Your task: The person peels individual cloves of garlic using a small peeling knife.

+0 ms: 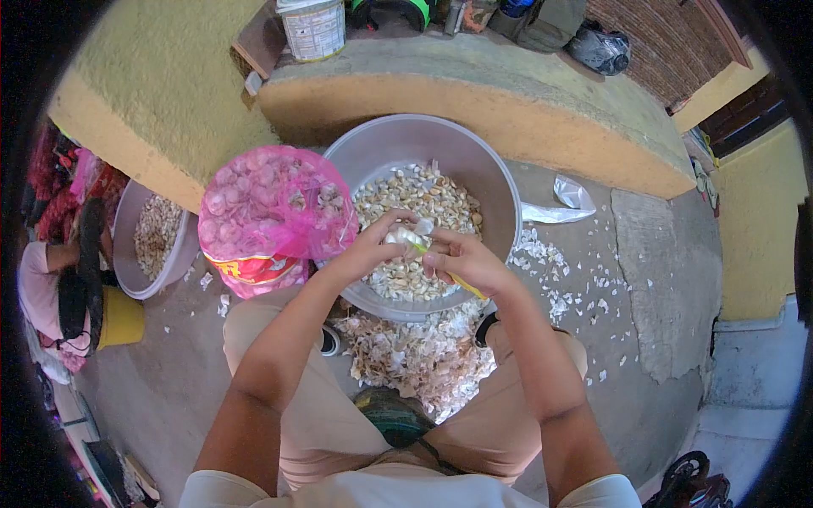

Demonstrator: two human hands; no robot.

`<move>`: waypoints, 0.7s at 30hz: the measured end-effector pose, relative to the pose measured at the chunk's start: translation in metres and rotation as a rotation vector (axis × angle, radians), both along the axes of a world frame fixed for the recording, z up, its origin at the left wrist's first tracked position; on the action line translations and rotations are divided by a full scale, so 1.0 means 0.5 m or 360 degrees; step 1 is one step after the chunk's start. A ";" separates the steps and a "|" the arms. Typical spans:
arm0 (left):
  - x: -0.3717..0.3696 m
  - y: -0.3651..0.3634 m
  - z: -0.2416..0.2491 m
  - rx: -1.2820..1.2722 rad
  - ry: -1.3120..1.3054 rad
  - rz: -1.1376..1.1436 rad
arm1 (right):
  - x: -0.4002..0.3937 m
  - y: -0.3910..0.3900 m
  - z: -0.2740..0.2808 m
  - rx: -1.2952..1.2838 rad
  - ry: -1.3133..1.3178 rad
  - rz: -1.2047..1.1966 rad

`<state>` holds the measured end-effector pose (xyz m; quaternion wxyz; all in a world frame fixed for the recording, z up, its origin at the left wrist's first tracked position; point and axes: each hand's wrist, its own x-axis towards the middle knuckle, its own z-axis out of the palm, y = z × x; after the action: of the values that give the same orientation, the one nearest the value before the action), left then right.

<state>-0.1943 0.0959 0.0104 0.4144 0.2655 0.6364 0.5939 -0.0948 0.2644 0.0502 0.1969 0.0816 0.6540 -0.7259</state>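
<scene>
Close together above a gray basin point(514, 178) of garlic cloves point(423, 190), two hands share one job: the left hand point(371, 251) closes its fingers around a garlic bulb point(395, 236), while the right hand point(476, 264) grips a slim yellow tool point(468, 286), possibly a knife. The bulb sits over the basin's middle, just left of the right fingertips — the tool's long axis slants from beside it down toward the near right rim. Fingers cover the tool's middle; whether its tip touches the bulb cannot be told — and a pale piece point(423, 226) alongside, clove or skin, is hard to make out.
</scene>
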 end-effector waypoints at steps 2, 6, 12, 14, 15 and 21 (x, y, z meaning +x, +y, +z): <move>0.000 -0.002 0.004 0.0086 0.0208 -0.0071 | 0.002 0.001 -0.001 -0.0036 -0.0009 -0.0025; -0.008 -0.008 -0.008 0.0083 0.0330 -0.0152 | 0.006 0.002 -0.010 -0.0139 -0.0078 -0.0114; -0.009 -0.012 -0.001 0.0099 0.0195 -0.0228 | 0.004 0.000 -0.025 0.0141 0.0039 -0.0147; -0.007 -0.010 -0.006 0.0055 0.0296 -0.0208 | 0.002 -0.002 -0.024 0.0276 0.0051 -0.0210; -0.004 -0.011 0.001 0.0039 0.0241 -0.0166 | 0.000 -0.003 -0.024 0.0344 0.0057 -0.0242; -0.006 -0.014 0.010 0.0361 -0.0096 0.0220 | -0.010 0.025 -0.052 0.0682 0.0052 -0.0460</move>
<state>-0.1974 0.0887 0.0152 0.3590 0.2482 0.5692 0.6968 -0.0998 0.2766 0.0242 0.0587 0.2023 0.7774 -0.5926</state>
